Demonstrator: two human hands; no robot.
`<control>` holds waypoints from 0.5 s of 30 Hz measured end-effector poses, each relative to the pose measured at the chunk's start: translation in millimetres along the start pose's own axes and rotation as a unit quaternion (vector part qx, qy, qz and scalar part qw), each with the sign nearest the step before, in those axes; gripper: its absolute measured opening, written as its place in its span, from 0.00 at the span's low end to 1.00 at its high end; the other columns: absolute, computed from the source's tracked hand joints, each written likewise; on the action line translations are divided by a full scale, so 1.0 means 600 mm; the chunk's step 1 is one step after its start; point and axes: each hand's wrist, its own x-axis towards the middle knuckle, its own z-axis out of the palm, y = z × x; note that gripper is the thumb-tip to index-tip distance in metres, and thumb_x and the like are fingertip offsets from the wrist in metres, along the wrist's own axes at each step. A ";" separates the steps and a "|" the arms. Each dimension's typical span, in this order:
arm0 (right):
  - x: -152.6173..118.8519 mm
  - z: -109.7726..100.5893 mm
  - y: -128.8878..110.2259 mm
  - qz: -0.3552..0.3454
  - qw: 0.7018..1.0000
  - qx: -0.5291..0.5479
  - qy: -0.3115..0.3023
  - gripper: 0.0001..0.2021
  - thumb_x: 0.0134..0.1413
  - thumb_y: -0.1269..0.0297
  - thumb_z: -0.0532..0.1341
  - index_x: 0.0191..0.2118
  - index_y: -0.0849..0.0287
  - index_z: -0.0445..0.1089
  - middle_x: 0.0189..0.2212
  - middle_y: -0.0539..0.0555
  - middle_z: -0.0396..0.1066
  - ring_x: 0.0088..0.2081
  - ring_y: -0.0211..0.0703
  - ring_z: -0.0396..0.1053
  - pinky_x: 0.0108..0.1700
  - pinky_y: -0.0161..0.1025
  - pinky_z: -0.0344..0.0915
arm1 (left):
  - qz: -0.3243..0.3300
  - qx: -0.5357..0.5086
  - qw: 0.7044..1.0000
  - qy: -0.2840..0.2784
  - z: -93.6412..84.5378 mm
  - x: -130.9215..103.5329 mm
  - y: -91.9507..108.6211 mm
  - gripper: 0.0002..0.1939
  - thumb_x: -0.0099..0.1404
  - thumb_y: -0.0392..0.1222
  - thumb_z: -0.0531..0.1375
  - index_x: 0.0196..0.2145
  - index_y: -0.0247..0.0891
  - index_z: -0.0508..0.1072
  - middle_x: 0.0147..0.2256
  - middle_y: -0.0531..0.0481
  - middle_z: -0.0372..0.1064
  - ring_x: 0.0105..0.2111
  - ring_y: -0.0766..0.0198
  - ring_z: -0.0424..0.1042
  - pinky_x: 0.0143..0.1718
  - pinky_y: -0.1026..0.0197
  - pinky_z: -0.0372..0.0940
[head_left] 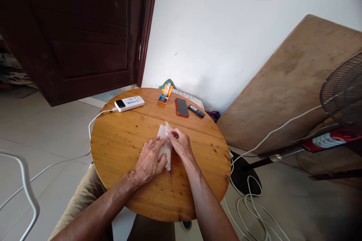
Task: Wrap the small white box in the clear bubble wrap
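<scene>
A small whitish, translucent plastic wrap (169,155) lies lengthwise near the middle of the round wooden table (121,139). My left hand (150,161) rests on its left side, fingers stretched out and thumb apart, pressing it down. At the upper right edge of the wrap, my right hand (181,143) pinches it between thumb and index finger, the other fingers curled. Whether anything is inside the wrap cannot be made out. Beyond the hands stands an orange and blue tape dispenser (165,94), with a red-edged phone (182,107) right of it.
A white power bank (130,103) with a cable plugged in sits at the table's back left. A dark handheld device (196,111) lies beside the phone. Right of the table are a fan (345,90), a leaning board (283,83) and looped cable (254,207). A dark door (93,45) stands left.
</scene>
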 end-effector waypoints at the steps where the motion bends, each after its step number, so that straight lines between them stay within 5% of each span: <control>1: -0.001 0.002 0.001 -0.002 1.000 -0.012 0.009 0.11 0.48 0.53 0.61 0.28 0.56 0.71 0.24 0.48 0.72 0.27 0.41 0.67 0.33 0.37 0.62 | 0.003 0.001 1.000 -0.005 0.000 0.000 0.000 0.26 0.59 0.34 0.54 0.56 0.33 0.65 0.53 0.36 0.69 0.58 0.48 0.64 0.58 0.43 0.60; 11: -0.009 0.000 0.014 -0.064 0.996 0.031 0.057 0.10 0.53 0.58 0.56 0.31 0.56 0.72 0.26 0.51 0.73 0.29 0.43 0.69 0.36 0.38 0.66 | -0.007 -0.004 1.000 -0.029 0.000 -0.001 0.000 0.29 0.62 0.35 0.52 0.61 0.34 0.61 0.56 0.36 0.67 0.62 0.48 0.59 0.60 0.41 0.56; 15: -0.017 -0.009 0.005 -0.165 0.985 0.017 0.045 0.11 0.57 0.61 0.55 0.37 0.55 0.75 0.45 0.56 0.73 0.48 0.47 0.69 0.52 0.44 0.64 | -0.005 -0.008 0.999 -0.033 -0.001 0.001 0.003 0.30 0.61 0.34 0.52 0.61 0.34 0.62 0.56 0.37 0.67 0.62 0.48 0.58 0.60 0.42 0.56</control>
